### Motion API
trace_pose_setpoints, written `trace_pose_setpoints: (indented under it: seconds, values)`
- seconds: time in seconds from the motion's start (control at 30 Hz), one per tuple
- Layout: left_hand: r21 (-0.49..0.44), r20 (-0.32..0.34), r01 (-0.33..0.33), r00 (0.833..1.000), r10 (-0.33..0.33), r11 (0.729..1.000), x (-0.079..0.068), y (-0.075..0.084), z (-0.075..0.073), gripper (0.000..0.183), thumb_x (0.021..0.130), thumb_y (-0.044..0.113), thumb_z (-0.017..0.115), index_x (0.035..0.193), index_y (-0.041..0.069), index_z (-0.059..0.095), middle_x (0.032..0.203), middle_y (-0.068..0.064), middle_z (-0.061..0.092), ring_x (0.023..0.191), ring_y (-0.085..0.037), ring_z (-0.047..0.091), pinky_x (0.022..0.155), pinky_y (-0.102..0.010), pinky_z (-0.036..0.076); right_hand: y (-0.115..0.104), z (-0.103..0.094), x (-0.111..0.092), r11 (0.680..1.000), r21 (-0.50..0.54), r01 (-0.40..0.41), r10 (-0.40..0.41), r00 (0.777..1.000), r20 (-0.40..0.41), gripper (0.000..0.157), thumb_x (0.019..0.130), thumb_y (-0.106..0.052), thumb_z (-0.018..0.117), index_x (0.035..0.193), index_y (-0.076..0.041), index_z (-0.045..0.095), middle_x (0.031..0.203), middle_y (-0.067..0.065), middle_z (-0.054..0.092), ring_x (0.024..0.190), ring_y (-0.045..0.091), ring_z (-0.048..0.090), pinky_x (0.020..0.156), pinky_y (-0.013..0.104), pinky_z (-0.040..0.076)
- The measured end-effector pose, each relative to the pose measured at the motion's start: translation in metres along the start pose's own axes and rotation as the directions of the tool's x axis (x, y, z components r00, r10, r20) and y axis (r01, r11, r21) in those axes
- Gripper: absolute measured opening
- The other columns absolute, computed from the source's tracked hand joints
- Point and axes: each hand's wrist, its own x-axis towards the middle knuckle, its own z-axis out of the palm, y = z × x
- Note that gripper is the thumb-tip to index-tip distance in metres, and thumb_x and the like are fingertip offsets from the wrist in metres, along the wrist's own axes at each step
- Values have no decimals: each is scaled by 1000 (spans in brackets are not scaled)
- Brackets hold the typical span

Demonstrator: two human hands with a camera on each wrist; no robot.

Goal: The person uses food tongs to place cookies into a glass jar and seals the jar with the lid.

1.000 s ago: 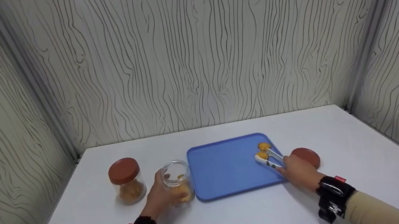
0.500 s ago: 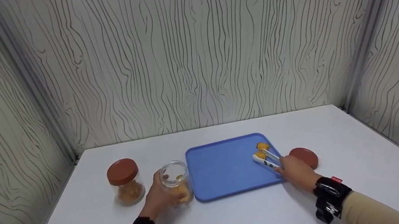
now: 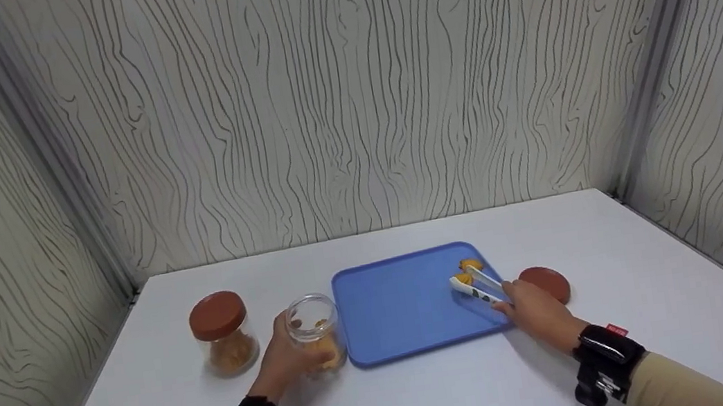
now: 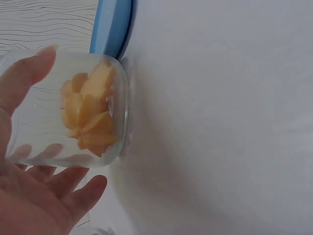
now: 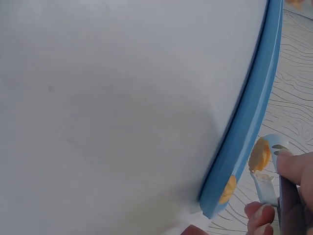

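Note:
My left hand (image 3: 291, 355) grips a clear open jar (image 3: 313, 324), its thumb on one side and fingers on the other. Several golden, ridged cookies (image 4: 90, 110) lie at the bottom of that jar. With my right hand (image 3: 536, 309) I hold white tongs (image 3: 485, 295) over the right part of a blue tray (image 3: 396, 310). One cookie (image 5: 260, 155) sits between the tong tips, which are close around it. Just beyond it, a second cookie (image 3: 471, 264) lies at the tray's right side.
A second jar (image 3: 230, 349) with cookies stands at the left, its red-brown lid (image 3: 217, 315) on. Another red-brown lid (image 3: 547, 285) lies right of the tray, partly behind my right hand. Wood-patterned panels (image 3: 347, 93) close off the white table (image 3: 415, 398) at the back and sides.
The tong tips have drawn closer together around the nearer cookie, and that cookie is slightly higher in the head view. My left hand keeps hold of the jar. The head view has shifted slightly.

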Motion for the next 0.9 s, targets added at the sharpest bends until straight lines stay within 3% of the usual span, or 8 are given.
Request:
trace_pose_setpoints:
  seconds: [0.3, 0.43, 0.6, 0.9]
  values:
    - [-44, -3, 4, 1000, -4, 999, 1, -1, 3, 104, 62, 9, 89, 142, -8, 25, 134, -30, 46, 125, -43, 44, 105, -54, 35, -11, 1, -11, 996, 68, 61, -57, 996, -67, 36, 89, -15, 70, 111, 11, 59, 84, 9, 55, 74, 19, 50, 64, 33, 45]
    - [-60, 2, 1, 1000, -1, 998, 1, 0, 3, 104, 62, 8, 89, 142, -9, 24, 135, -30, 46, 125, -43, 43, 106, -54, 34, -19, -1, -15, 994, 88, 64, -60, 997, -51, 45, 91, -17, 69, 120, 14, 57, 103, 18, 62, 86, 22, 56, 74, 39, 50]
    - [-49, -1, 10, 1000, -10, 999, -1, 1, 2, 105, 63, 8, 89, 142, -8, 23, 135, -30, 45, 125, -43, 43, 105, -54, 34, -30, -3, -21, 989, 117, 87, -85, 996, -25, 53, 93, -23, 65, 127, 15, 53, 120, 26, 59, 109, 34, 59, 87, 47, 50]
    - [-17, 10, 28, 1000, -28, 999, -1, 1, 1, 105, 65, 10, 89, 143, -7, 22, 137, -31, 44, 126, -43, 42, 105, -55, 34, -43, -4, -24, 978, 163, 130, -127, 991, -29, 51, 95, -22, 63, 128, 16, 52, 122, 27, 58, 115, 40, 56, 93, 50, 47]
